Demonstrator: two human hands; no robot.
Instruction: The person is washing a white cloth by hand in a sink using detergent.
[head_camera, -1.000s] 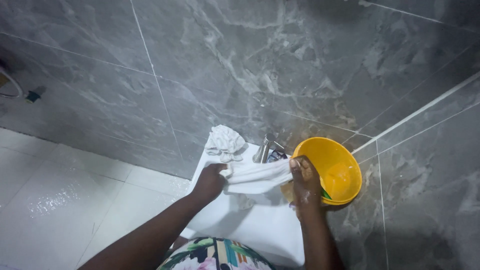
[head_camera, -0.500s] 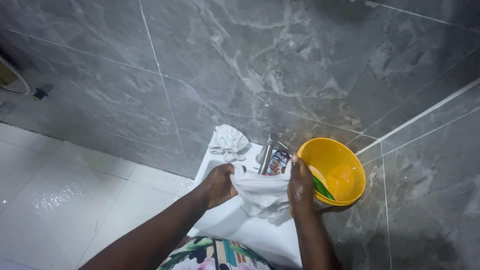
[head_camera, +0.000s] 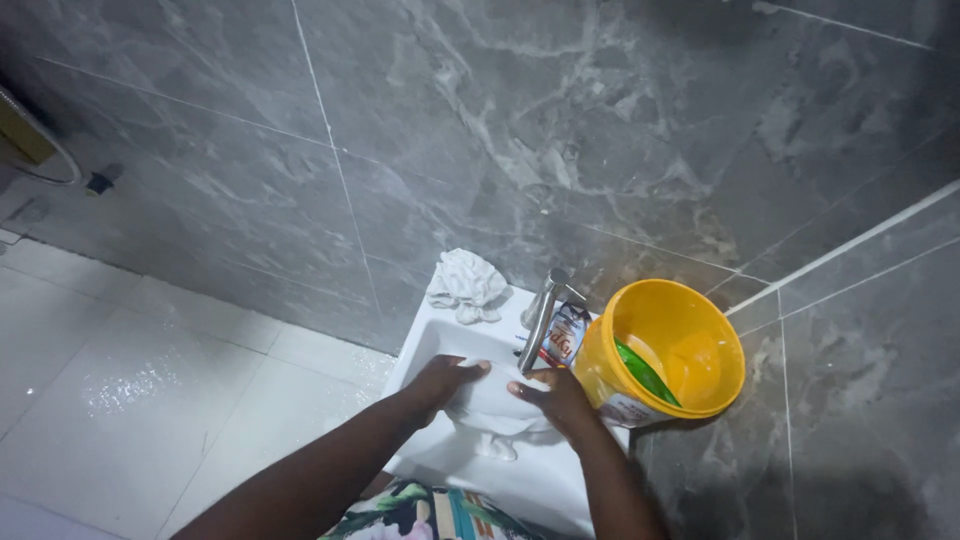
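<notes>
Both my hands press a white wet cloth down inside a small white sink. My left hand grips the cloth's left end. My right hand grips its right end, just below the metal tap. A bit of the cloth hangs down between my hands. A second white cloth lies crumpled on the sink's back left corner.
A yellow plastic bucket stands on the sink's right edge with something green inside. A small packet leans between the tap and the bucket. Grey marble-look wall tiles rise behind; wet white floor tiles lie to the left.
My hands have come closer together and lower into the sink, bunching the cloth that was stretched out between them. My right hand has left the bucket's rim.
</notes>
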